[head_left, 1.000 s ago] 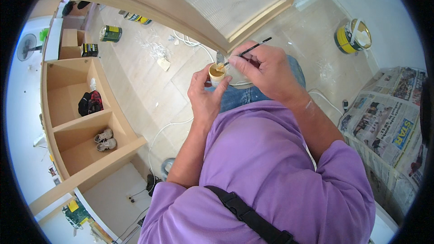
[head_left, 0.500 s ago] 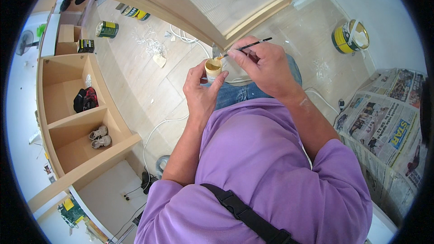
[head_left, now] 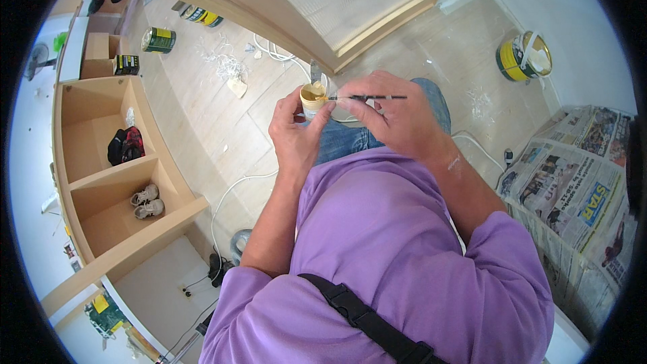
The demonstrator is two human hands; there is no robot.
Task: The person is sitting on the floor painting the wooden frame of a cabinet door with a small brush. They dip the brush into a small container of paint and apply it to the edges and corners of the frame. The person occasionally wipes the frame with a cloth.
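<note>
My left hand is closed around a small open tub of yellowish paint or filler, held upright over my lap. In my right hand I pinch a thin dark-handled paintbrush. The brush lies nearly level, its handle pointing right and its tip at the tub's right rim. Whether the bristles touch the rim is too small to tell. Just beyond my hands stands a wooden door with a ribbed translucent panel.
A yellow-and-dark paint bucket stands by the right wall. Newspaper covers something boxy at right. On the left is a wooden cabinet holding shoes. Several cans, such as a green one, and a white cable are on the floor.
My right hand has lowered a little, and the brush has turned from slanting up to nearly level. The tub in my left hand has shifted slightly left.
</note>
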